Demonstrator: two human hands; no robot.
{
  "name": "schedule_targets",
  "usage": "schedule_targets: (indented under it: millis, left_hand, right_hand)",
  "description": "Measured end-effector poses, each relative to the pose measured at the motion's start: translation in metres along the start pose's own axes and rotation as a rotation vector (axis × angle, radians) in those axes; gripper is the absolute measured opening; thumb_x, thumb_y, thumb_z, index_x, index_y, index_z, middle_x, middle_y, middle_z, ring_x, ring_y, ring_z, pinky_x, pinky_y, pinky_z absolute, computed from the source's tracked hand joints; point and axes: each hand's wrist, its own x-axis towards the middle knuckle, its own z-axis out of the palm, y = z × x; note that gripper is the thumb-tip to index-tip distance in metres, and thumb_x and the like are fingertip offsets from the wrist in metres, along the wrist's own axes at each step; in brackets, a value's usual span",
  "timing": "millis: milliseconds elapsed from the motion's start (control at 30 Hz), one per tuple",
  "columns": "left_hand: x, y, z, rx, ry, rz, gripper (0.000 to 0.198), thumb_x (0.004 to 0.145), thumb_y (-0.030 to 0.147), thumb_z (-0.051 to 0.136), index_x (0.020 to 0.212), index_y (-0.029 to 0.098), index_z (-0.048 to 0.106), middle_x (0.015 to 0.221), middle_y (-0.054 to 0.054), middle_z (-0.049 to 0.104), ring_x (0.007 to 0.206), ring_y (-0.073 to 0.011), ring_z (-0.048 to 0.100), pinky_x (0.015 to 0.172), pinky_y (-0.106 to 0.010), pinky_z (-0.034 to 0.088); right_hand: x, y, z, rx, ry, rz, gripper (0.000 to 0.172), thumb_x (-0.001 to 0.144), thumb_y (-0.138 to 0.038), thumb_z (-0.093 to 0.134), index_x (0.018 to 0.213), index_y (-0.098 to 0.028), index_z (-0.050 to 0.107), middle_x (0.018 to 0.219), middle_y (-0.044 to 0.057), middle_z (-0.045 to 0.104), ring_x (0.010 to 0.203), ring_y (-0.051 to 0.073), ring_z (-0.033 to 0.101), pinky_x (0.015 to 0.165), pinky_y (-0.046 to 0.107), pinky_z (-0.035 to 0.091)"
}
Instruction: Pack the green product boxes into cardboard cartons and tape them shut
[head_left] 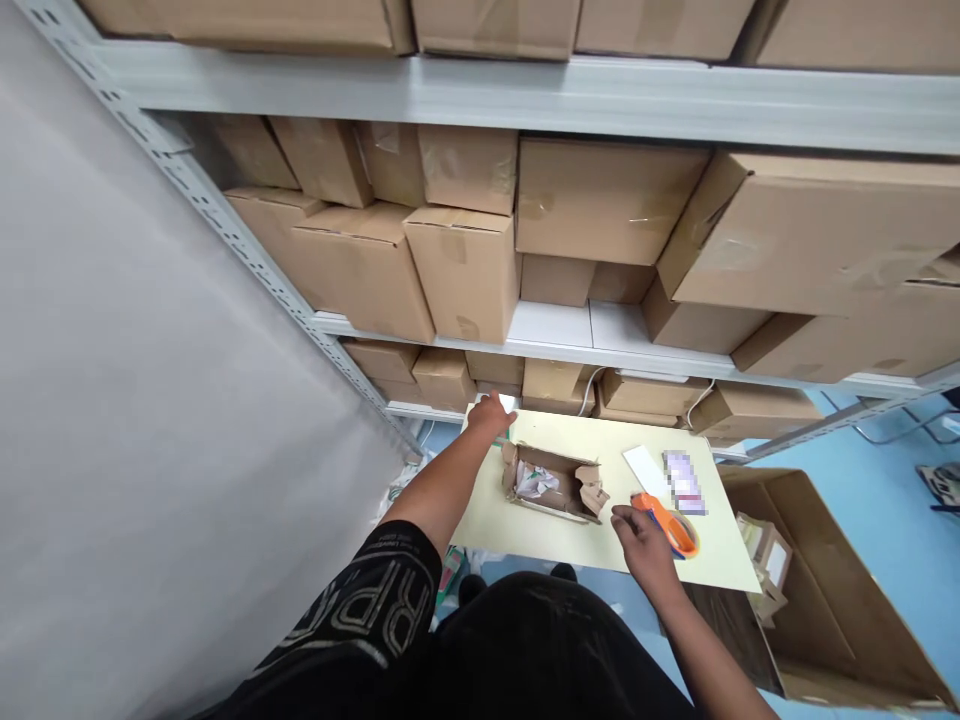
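On the pale yellow tabletop [442, 540] lies a small open cardboard box [555, 506] with torn, ragged flaps. Crumpled printed paper [536, 482] sits inside it. My left hand [489, 416] reaches to the table's far left corner, fingers bent down beside a green-edged item [501, 437] and a white piece; what they grip is mostly hidden. Just right of the box, my right hand [645, 545] hovers with loosely bent fingers and nothing visible in them. An orange and blue tape dispenser [660, 520] lies right beside that hand.
A white card [643, 470] and a blurred purple packet [684, 482] lie on the table's right side. Shelves [480, 90] full of cardboard boxes [461, 270] rise behind. A large open carton [832, 570] stands at right on the blue floor. A grey wall [150, 400] borders the left.
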Motion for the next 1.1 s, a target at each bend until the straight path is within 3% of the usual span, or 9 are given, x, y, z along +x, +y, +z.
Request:
schedule_targets:
  millis: [133,233,433,567,700,767,867,967,1100]
  left_hand:
    - [0.015,-0.005,0.011,0.013,0.046,-0.052,0.057,0.085,0.048,0.068,0.128,0.016,0.048,0.127,-0.022,0.065,0.116,-0.0314,0.067,0.092,-0.035,0.049]
    - [0.023,-0.018,0.008,-0.039,0.088,-0.079,0.053,0.081,0.045,0.071,0.121,0.017,0.05,0.12,-0.02,0.069,0.113,-0.0322,0.068,0.09,-0.035,0.049]
    - [0.029,-0.062,-0.019,-0.341,0.198,-0.22,0.042,0.077,0.043,0.074,0.105,0.023,0.051,0.108,-0.012,0.072,0.106,-0.0293,0.069,0.085,-0.033,0.051]
    - [0.006,-0.081,-0.04,-0.752,0.297,-0.166,0.033,0.079,0.041,0.067,0.098,0.024,0.045,0.093,-0.002,0.065,0.088,-0.0205,0.068,0.073,-0.03,0.056]
    - [-0.046,-0.068,-0.037,-1.103,0.159,0.038,0.035,0.079,0.041,0.064,0.098,0.025,0.041,0.084,0.003,0.06,0.078,-0.0165,0.065,0.065,-0.027,0.056]
    - [-0.077,-0.054,-0.022,-1.111,0.061,0.088,0.033,0.08,0.04,0.064,0.098,0.025,0.041,0.085,0.003,0.062,0.075,-0.0146,0.064,0.064,-0.025,0.054]
    - [-0.112,-0.033,0.011,-1.067,-0.063,0.083,0.028,0.082,0.034,0.062,0.097,0.025,0.04,0.087,0.002,0.065,0.077,-0.0137,0.065,0.068,-0.024,0.054]
    - [-0.127,-0.025,0.038,-1.057,-0.183,0.006,0.026,0.084,0.029,0.061,0.098,0.025,0.039,0.097,0.0,0.07,0.082,-0.0164,0.069,0.069,-0.027,0.055]
    - [-0.121,-0.031,0.047,-0.802,-0.282,0.02,0.018,0.088,0.033,0.059,0.097,0.024,0.046,0.1,-0.004,0.073,0.088,-0.0218,0.071,0.072,-0.032,0.054]
  right_hand:
    - [0.002,0.014,-0.006,0.047,-0.054,0.021,0.04,0.084,-0.056,0.059,0.097,-0.022,0.075,0.098,0.008,0.079,0.094,0.029,0.072,0.083,0.038,0.056]
    - [0.008,0.017,-0.006,0.061,-0.084,0.031,0.039,0.083,-0.056,0.06,0.095,-0.023,0.075,0.095,0.008,0.079,0.093,0.03,0.072,0.084,0.039,0.055]
    - [0.02,-0.002,-0.001,0.05,-0.117,0.017,0.038,0.086,-0.056,0.056,0.093,-0.024,0.074,0.095,0.007,0.079,0.094,0.03,0.071,0.084,0.038,0.054]
    - [0.03,-0.032,0.004,0.05,-0.114,0.034,0.037,0.087,-0.054,0.055,0.093,-0.023,0.074,0.089,0.006,0.077,0.088,0.029,0.07,0.081,0.037,0.052]
    - [0.042,-0.067,0.015,0.266,-0.073,0.066,0.043,0.09,-0.059,0.055,0.1,-0.021,0.07,0.095,0.007,0.076,0.09,0.025,0.069,0.083,0.035,0.053]
    - [0.045,-0.078,0.021,0.375,-0.077,0.067,0.048,0.09,-0.063,0.055,0.107,-0.021,0.068,0.097,0.008,0.075,0.09,0.024,0.068,0.08,0.033,0.054]
    - [0.045,-0.078,0.024,0.298,-0.104,0.085,0.048,0.09,-0.066,0.054,0.102,-0.021,0.068,0.09,0.007,0.075,0.086,0.025,0.068,0.073,0.033,0.054]
    - [0.042,-0.06,0.025,0.115,-0.12,0.117,0.046,0.089,-0.064,0.053,0.092,-0.022,0.07,0.085,0.007,0.075,0.082,0.027,0.069,0.068,0.033,0.052]
    - [0.044,-0.034,0.028,-0.014,-0.128,0.14,0.041,0.088,-0.06,0.052,0.085,-0.023,0.071,0.077,0.006,0.074,0.078,0.027,0.068,0.065,0.033,0.049]
